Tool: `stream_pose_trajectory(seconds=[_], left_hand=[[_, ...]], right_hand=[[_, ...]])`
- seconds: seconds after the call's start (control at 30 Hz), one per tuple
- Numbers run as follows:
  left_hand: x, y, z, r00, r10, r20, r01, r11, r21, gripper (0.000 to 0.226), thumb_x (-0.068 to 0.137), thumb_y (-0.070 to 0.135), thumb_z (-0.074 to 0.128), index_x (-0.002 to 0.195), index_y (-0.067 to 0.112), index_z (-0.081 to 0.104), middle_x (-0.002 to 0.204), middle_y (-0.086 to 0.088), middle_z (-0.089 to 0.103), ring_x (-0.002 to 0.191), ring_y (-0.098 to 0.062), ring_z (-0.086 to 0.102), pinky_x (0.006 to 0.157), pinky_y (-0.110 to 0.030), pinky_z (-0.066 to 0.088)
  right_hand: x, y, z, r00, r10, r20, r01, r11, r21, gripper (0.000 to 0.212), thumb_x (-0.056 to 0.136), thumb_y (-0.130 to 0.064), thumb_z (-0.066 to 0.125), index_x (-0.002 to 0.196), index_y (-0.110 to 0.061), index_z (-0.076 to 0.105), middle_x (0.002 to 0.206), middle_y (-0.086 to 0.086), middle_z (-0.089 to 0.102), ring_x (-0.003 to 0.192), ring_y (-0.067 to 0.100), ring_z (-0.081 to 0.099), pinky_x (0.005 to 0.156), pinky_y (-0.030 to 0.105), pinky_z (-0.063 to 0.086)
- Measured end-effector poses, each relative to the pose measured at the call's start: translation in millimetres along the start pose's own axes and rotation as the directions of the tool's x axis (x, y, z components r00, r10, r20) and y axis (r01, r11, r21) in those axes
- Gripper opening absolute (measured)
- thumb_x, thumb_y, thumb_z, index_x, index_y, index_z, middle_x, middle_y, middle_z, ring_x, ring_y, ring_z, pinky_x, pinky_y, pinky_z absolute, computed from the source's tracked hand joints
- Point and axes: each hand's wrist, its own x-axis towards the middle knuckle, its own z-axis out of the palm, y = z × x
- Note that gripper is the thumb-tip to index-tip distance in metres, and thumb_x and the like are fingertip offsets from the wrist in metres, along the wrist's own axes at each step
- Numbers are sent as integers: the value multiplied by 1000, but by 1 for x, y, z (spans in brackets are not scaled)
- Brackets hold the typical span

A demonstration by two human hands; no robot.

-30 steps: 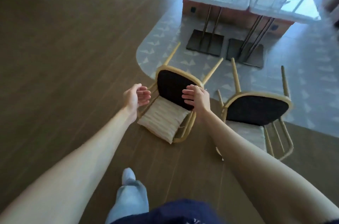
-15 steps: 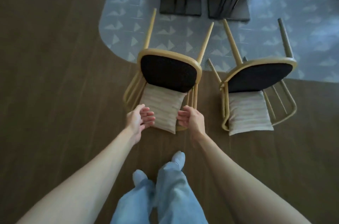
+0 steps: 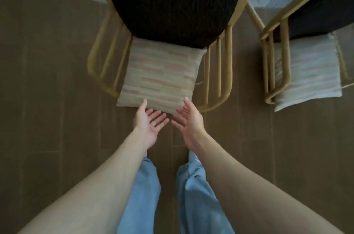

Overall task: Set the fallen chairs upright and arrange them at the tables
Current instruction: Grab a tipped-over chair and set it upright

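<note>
Since the earlier frames the view has been brought much closer and lower: the near chair (image 3: 172, 4), seen small beyond the hands half a second ago, is now seen large across the top of the frame, and the table bases are no longer shown. Both hands have been opened from a loose curl and lowered to the cushion (image 3: 161, 78). The left hand (image 3: 148, 121) is held palm up with fingers straight, its thumb tip touching the cushion's near edge; nothing is grasped. The right hand (image 3: 188, 120) is likewise spread and released, its upper fingertip at the same edge. The near chair is lying on its back on the wooden floor (image 3: 47, 99), with the cushion against its backrest. A second chair (image 3: 283, 42) is lying just to the right, with its own cushion (image 3: 308, 74). Blue trouser legs (image 3: 141, 195) are seen below.
</note>
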Motion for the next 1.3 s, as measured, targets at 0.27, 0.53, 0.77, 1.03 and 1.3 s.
stream_pose_trajectory(seconds=[0.27, 0.53, 0.77, 1.03, 1.3], left_hand=[[168, -54, -57, 996, -76, -37, 80, 988, 129, 89, 85, 56, 66, 154, 13, 29, 131, -21, 52, 112, -42, 62, 89, -56, 57], [289, -62, -89, 998, 37, 43, -37, 999, 13, 102, 77, 75, 61, 157, 25, 23, 138, -6, 45, 119, -31, 56, 98, -64, 48], [334, -39, -93, 986, 150, 78, -151, 988, 10, 120, 50, 79, 63, 152, 21, 37, 147, -4, 53, 130, -21, 53, 103, -47, 50], [287, -29, -98, 970, 119, 213, -92, 987, -134, 98, 59, 59, 78, 140, 13, 50, 133, -10, 67, 128, -28, 59, 109, -54, 45], [114, -21, -70, 980, 111, 167, -88, 986, -143, 83, 63, 56, 80, 133, 19, 57, 130, -8, 69, 120, -23, 63, 110, -42, 47]], right_hand=[[157, 100, -39, 994, 94, -57, -94, 996, 4, 81, 94, -50, 63, 157, -12, 31, 154, 18, 44, 135, 34, 52, 115, 47, 42], [263, 161, -35, 993, 50, 110, -85, 935, 346, 109, 64, -67, 66, 156, -18, 35, 160, 7, 42, 141, 23, 44, 125, 48, 25], [309, 172, -35, 985, -87, 152, 13, 903, 430, 101, 58, -63, 69, 148, -23, 47, 142, 0, 62, 134, 21, 51, 121, 51, 30], [260, 143, -31, 989, -74, 128, 0, 864, 503, 83, 75, -55, 68, 145, -16, 48, 141, 11, 61, 135, 31, 53, 116, 55, 37], [100, 74, -38, 998, 24, -60, 0, 927, 374, 78, 76, -67, 70, 135, -19, 55, 125, 5, 67, 112, 24, 62, 99, 42, 50]])
